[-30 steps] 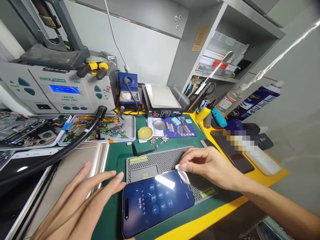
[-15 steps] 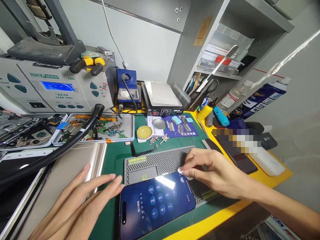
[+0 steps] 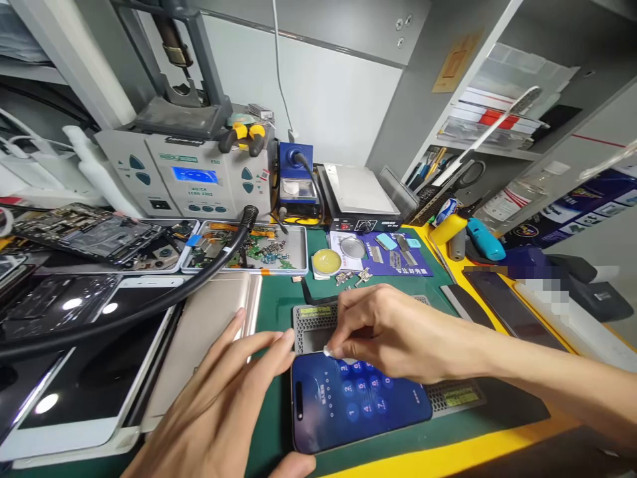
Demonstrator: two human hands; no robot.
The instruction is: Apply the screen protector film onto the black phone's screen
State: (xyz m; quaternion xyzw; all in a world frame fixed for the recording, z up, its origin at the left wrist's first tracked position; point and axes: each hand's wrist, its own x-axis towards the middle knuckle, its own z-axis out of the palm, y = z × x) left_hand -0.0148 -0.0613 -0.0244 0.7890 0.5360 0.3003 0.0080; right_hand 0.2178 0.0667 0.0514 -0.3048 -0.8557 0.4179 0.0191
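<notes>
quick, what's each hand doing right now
Left hand: open, fingers spread, steadying the left end of the lit phone.
Right hand: pinched shut on a small white wad at the phone's top edge.

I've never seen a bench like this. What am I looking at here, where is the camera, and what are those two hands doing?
The camera sits on the person's head, looking down at their own bare hands; there is no robot. On a green work mat lies a smartphone with its lit keypad screen up, partly on a grey perforated pad. The left hand rests flat against the phone's left edge. The right hand pinches a small white wipe against the top of the screen. Behind are a grey soldering station with a blue display, metal trays of small phone parts, a black hose, and other phones to the left.
</notes>
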